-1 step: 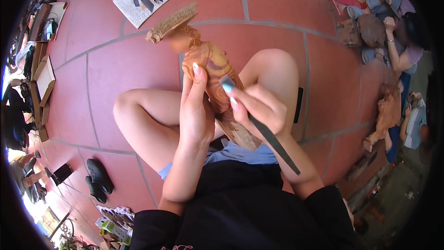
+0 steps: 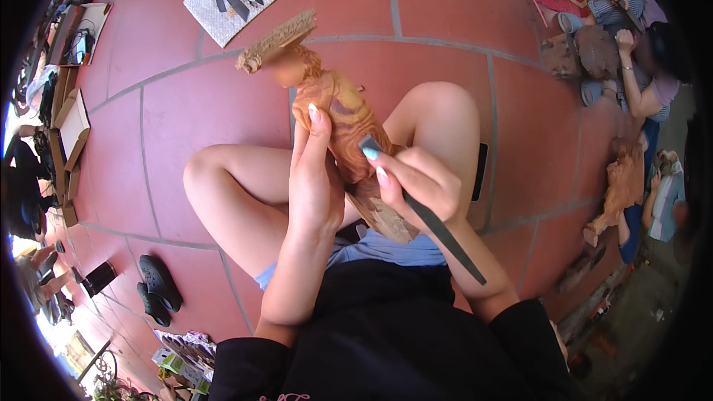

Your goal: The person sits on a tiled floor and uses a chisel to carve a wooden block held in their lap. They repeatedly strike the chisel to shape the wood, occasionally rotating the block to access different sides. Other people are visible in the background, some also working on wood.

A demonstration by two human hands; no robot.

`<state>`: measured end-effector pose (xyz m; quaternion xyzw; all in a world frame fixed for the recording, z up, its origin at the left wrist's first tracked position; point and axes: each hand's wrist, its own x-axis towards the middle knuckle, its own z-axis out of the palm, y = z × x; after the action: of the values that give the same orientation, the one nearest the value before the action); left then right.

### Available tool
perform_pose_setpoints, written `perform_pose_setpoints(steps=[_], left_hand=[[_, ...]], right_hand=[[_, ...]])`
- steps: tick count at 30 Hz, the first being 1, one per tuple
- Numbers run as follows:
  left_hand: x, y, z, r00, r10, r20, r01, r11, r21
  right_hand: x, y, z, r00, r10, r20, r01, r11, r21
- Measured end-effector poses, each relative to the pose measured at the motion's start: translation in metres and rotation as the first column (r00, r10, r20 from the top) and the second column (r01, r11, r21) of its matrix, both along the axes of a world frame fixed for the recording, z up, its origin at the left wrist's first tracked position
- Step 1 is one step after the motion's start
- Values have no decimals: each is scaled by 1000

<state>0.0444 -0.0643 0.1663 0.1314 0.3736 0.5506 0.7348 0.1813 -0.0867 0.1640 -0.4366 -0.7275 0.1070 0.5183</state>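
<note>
A carved wooden figure [image 2: 345,108] with reddish-brown grain leans over my lap, its upper end tilted away to the left. Rough, uncarved wood is left at its top and at its base. My left hand [image 2: 316,182] is closed around the figure's side, thumb lying on its front. In my right hand [image 2: 423,182] is a flat, dark metal carving chisel [image 2: 445,241], pinched close to its working end. The chisel's tip rests at the lower front of the figure, and its long shank runs back over my right forearm. Some of the fingers behind the figure are hidden.
A white padded sheet [image 2: 215,18] with several dark blades lies ahead on the red tiles. Black clogs [image 2: 160,286] sit at the left, beyond open cardboard boxes [image 2: 72,130]. A dark phone-like slab [image 2: 480,171] lies beside my right knee. Other people [image 2: 646,82] work with wood at the right.
The chisel's tip has slid slightly down the figure's front, my right hand moving with it. My left hand keeps its hold, and the figure stays in nearly the same place.
</note>
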Motion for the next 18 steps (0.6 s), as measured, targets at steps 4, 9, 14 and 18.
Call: perform_pose_setpoints(steps=[4,9,14,18], left_hand=[[-5,0,-19,999,-35,-29,34,999,-22],[-4,-1,-18,998,-22,-64,22,1000,3],[-8,0,-18,999,-24,37,25,999,-24],[-8,0,-19,999,-33,14,32,999,14]], right_hand=[[4,-4,2,999,37,-4,-37,997,-71],[-5,6,-4,998,57,-20,-57,998,-35],[2,1,-7,996,74,-40,-74,997,-1],[-8,17,-1,997,50,-64,-51,999,0]])
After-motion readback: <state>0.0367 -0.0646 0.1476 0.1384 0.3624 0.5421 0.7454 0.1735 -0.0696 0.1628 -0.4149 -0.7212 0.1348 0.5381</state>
